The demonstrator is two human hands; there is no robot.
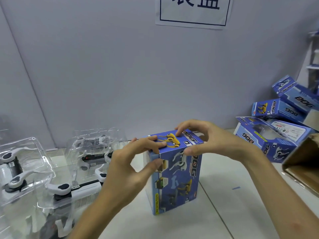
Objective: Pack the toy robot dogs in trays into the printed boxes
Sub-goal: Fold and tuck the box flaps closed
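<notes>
- Box [174,178] stands on end on the table [224,218], between the two hands. Its top flap [179,142] faces up, so it can be pressed closed from above.
- Left hand [138,159] grasps the near left top corner, fingers curled over the flap and thumb against the front face. It is probably steadying the box.
- Right hand [205,140] pinches the right side of the top, fingers spread on the flap and thumb at the front top edge. It seems to be pushing the flap down into place.
- Toy dogs [16,181] lie in clear trays [32,140] to the left of the box, within easy reach, likely waiting their turn.
- Piled boxes [276,138] of the same print lie to the right by the wall, well apart from the trays. That is probably where done ones go.
- Contents of the held box are hidden, so I cannot tell whether a tray and dog are inside.
- Blur covers the left thumb, and I cannot tell whether the flap is fully tucked.
- Brown carton [302,163] is cut off at the right edge, the wall sign [193,12] at the top, and the nearest trays at the bottom left.
</notes>
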